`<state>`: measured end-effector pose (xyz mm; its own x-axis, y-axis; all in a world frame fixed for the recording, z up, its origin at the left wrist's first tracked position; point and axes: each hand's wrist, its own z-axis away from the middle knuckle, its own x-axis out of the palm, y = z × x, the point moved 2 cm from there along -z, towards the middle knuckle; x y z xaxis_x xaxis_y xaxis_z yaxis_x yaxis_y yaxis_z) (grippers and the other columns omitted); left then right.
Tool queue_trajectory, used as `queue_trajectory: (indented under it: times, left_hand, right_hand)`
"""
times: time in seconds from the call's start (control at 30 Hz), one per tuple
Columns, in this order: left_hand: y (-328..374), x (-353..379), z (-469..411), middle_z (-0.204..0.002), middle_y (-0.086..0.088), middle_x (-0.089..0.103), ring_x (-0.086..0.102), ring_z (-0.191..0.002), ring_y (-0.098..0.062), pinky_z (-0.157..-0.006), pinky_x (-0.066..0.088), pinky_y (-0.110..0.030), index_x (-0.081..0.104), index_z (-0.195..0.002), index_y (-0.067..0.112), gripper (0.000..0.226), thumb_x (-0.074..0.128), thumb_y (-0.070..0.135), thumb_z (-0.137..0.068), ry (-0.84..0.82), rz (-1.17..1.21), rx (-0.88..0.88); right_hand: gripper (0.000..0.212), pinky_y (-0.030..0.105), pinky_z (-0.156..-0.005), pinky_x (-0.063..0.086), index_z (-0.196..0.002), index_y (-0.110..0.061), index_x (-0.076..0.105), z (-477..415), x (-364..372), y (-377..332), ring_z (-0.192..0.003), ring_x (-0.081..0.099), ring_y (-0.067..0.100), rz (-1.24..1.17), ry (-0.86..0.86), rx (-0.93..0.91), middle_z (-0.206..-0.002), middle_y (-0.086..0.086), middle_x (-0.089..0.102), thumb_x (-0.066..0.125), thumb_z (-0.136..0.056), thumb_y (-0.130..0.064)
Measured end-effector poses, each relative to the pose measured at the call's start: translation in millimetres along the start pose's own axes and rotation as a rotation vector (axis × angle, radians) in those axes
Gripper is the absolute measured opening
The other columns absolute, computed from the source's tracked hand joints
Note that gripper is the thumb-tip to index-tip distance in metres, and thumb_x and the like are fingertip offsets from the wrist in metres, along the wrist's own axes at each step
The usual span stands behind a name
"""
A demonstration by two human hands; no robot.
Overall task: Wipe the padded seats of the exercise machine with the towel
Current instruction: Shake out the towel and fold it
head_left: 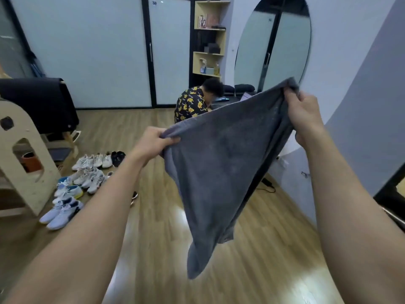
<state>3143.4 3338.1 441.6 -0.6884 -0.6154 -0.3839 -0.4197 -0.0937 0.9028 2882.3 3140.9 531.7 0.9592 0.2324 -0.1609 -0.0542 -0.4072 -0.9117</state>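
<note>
A grey towel (219, 167) hangs spread in the air between my two hands, its lower corner drooping toward the floor. My left hand (152, 142) pinches the towel's left top corner. Higher up and farther off, my right hand (303, 115) grips the right top corner. A black padded surface (37, 99) of a wooden exercise machine sits at the far left, well apart from the towel. Another dark pad (244, 87) lies low by the back wall, partly hidden behind the towel.
A person in a yellow-patterned shirt (192, 103) crouches at the back. Several sneakers (87, 172) lie on the wood floor at left beside a wooden frame (24, 163). A shelf unit (210, 38) and oval mirror (274, 42) stand behind. A cable (267, 185) trails by the right wall.
</note>
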Motion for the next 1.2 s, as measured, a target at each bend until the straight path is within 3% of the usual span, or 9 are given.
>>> queue_trajectory:
  times: [0.3,0.37,0.43,0.5,0.6,0.67,0.93,1.07,1.2]
  left_hand:
    - [81.1,-24.5,-14.4,-0.073,0.000,0.075,0.071,-0.067,-0.011,-0.059,0.056,-0.023,0.065,-0.087,0.008,0.019,0.064,0.027,-0.091,-0.102,0.511,0.014]
    - [56.3,-16.7,-8.2,-0.092,-0.006,0.075,0.073,-0.084,-0.020,-0.072,0.058,-0.037,0.063,-0.104,0.009,0.051,0.069,0.053,-0.078,-0.142,0.709,-0.059]
    - [-8.1,6.5,21.0,-0.103,-0.014,0.072,0.070,-0.097,-0.033,-0.084,0.054,-0.053,0.063,-0.114,0.010,0.087,0.076,0.071,-0.054,-0.308,0.555,-0.263]
    - [-57.4,38.4,48.1,-0.102,-0.018,0.072,0.070,-0.095,-0.035,-0.094,0.049,-0.058,0.067,-0.108,0.009,0.073,0.082,0.060,-0.058,-0.532,0.423,-0.353]
    - [-96.0,88.7,64.9,-0.096,-0.010,0.069,0.066,-0.083,-0.024,-0.090,0.048,-0.052,0.067,-0.099,0.016,0.026,0.068,0.038,-0.085,-0.353,0.412,-0.467]
    - [-130.6,121.8,90.5,-0.102,-0.002,0.064,0.057,-0.083,-0.019,-0.076,0.045,-0.035,0.064,-0.105,0.024,0.041,0.061,0.058,-0.083,-0.175,0.317,-0.605]
    - [-142.4,204.6,114.1,-0.135,-0.005,0.053,0.053,-0.118,-0.023,-0.093,0.042,-0.040,0.041,-0.144,0.028,0.075,0.034,0.075,-0.086,-0.264,0.477,-0.745]
    - [-104.9,231.3,94.9,-0.104,0.001,0.073,0.063,-0.101,-0.020,-0.083,0.048,-0.037,0.063,-0.120,0.026,0.072,0.034,0.080,-0.083,-0.400,0.613,-0.711]
    - [-84.2,239.7,80.1,-0.113,-0.007,0.072,0.066,-0.106,-0.025,-0.091,0.050,-0.039,0.072,-0.115,0.016,0.062,0.042,0.065,-0.092,-0.515,0.820,-0.632]
  right_hand:
    - [0.027,0.032,-0.071,0.058,-0.097,-0.007,0.066,-8.0,-16.4,0.7,-0.080,0.068,0.016,-0.342,-0.263,0.173,-0.082,0.002,0.074,0.064,-0.093,-0.034]
    - [0.042,0.033,-0.067,0.056,-0.106,-0.011,0.062,0.0,-17.5,26.1,-0.081,0.064,0.019,-0.393,-0.414,0.236,-0.087,0.003,0.070,0.064,-0.088,-0.049]
    - [0.064,0.039,-0.075,0.057,-0.108,-0.012,0.064,34.6,-16.4,84.7,-0.083,0.063,0.023,-0.209,-0.724,0.460,-0.092,0.010,0.065,0.077,-0.068,-0.060]
    - [0.062,0.036,-0.073,0.055,-0.102,-0.010,0.068,68.2,-8.5,130.6,-0.074,0.058,0.021,-0.071,-0.889,0.587,-0.089,0.014,0.057,0.089,-0.058,-0.048]
    - [0.014,0.031,-0.064,0.050,-0.097,-0.013,0.066,94.0,18.0,151.4,-0.072,0.057,0.018,-0.201,-0.789,0.628,-0.088,0.009,0.061,0.065,-0.089,-0.025]
    - [0.016,0.029,-0.060,0.049,-0.090,-0.015,0.065,113.1,40.0,158.9,-0.072,0.061,0.016,-0.228,-0.714,0.641,-0.087,0.008,0.064,0.051,-0.098,-0.015]
    - [0.016,0.027,-0.062,0.049,-0.102,-0.019,0.064,107.4,65.8,112.0,-0.069,0.060,0.015,-0.444,-0.567,0.514,-0.084,0.007,0.063,0.049,-0.101,-0.025]
    - [0.021,0.035,-0.073,0.046,-0.096,-0.014,0.064,90.3,44.9,69.5,-0.074,0.058,0.021,-0.573,-0.618,0.495,-0.084,0.007,0.060,0.061,-0.089,-0.033]
    - [0.018,0.035,-0.075,0.048,-0.104,-0.012,0.060,72.6,15.9,23.2,-0.079,0.056,0.021,-0.729,-0.662,0.261,-0.089,0.007,0.060,0.050,-0.089,-0.014]
